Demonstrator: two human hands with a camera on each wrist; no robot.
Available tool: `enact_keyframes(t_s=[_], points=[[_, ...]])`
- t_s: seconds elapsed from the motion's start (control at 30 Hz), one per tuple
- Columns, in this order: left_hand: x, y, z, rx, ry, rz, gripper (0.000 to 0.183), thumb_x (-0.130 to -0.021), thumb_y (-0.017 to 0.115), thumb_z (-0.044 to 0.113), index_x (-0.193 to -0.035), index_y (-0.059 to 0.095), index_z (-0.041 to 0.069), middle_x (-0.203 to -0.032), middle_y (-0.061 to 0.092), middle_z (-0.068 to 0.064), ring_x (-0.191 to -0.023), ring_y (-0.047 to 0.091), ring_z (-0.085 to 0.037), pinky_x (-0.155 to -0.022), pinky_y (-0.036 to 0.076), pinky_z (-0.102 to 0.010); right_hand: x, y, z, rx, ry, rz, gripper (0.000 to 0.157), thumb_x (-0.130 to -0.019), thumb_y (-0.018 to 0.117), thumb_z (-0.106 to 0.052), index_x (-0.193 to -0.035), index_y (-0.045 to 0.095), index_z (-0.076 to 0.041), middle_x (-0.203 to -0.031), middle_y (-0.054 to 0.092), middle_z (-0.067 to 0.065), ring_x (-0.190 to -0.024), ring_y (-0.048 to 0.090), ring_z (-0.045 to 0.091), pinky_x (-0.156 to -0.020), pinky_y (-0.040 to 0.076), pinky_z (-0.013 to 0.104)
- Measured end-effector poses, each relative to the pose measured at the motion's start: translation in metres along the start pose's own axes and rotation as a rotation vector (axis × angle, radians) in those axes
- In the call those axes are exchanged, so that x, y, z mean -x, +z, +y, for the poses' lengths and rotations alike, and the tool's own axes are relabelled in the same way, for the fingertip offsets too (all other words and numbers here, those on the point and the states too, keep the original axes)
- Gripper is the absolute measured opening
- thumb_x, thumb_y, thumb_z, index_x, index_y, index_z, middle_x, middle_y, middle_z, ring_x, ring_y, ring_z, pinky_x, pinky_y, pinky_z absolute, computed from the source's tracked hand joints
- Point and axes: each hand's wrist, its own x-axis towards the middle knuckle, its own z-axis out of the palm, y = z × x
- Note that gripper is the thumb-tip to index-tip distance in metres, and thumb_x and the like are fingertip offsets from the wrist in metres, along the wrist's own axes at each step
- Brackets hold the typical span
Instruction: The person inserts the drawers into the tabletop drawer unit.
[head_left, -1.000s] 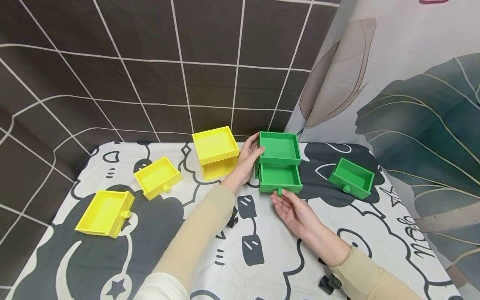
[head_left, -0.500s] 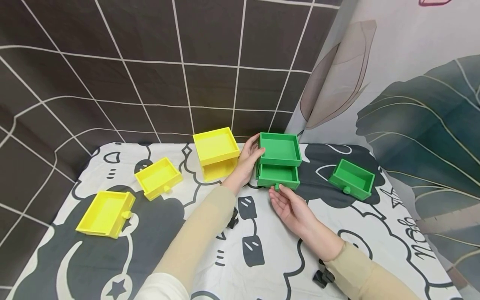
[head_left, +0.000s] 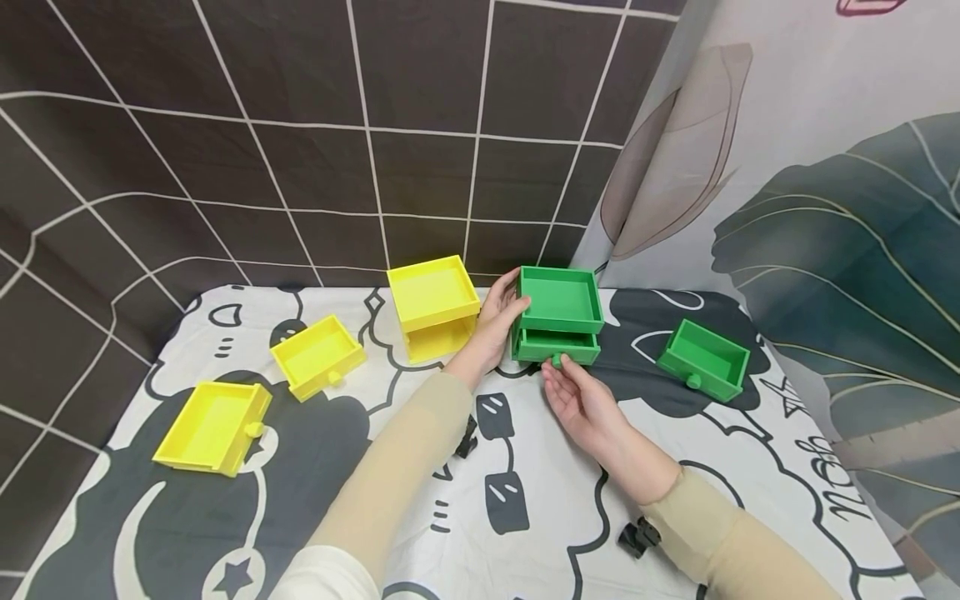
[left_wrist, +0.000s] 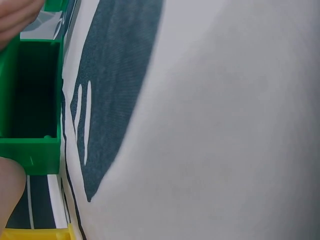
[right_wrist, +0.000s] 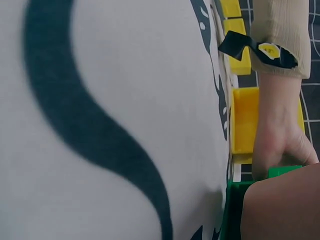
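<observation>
My left hand (head_left: 497,327) grips the left side of a small green cabinet (head_left: 561,298) with a tray-like top, the thumb on its upper edge. With my right hand (head_left: 587,402) I pinch the round knob of a green drawer (head_left: 576,353) that sits partly inside the cabinet, its front still sticking out. In the left wrist view, a dark hollow shows in the green cabinet (left_wrist: 31,152). A second green drawer (head_left: 705,360) lies apart on the cloth to the right.
A yellow cabinet (head_left: 433,292) with an open front stands just left of my left hand. Two yellow drawers, a nearer drawer (head_left: 212,427) and a farther drawer (head_left: 318,357), lie at the left. A dark gridded cloth (head_left: 300,167) hangs behind the patterned tablecloth (head_left: 420,533).
The green drawer has slid farther into the green cabinet, with my right hand moving forward on its knob. My left hand has kept its place on the cabinet.
</observation>
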Motion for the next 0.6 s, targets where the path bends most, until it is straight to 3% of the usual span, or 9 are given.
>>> enact_keyframes(t_s=[0.6], points=[[0.001,0.001,0.002,-0.001,0.0,0.002,0.064,-0.103,0.055,0.004,-0.163,0.035,0.004,-0.172,0.034,-0.016,-0.163,0.029,-0.029,-0.138,0.023,-0.04,-0.02,0.016,-0.004,-0.021,-0.069,0.089,0.028,-0.111,0.054,-0.024,-0.09,0.069,-0.013,-0.086,0.073,-0.003,-0.083,0.071,0.004,-0.085,0.059,0.011]])
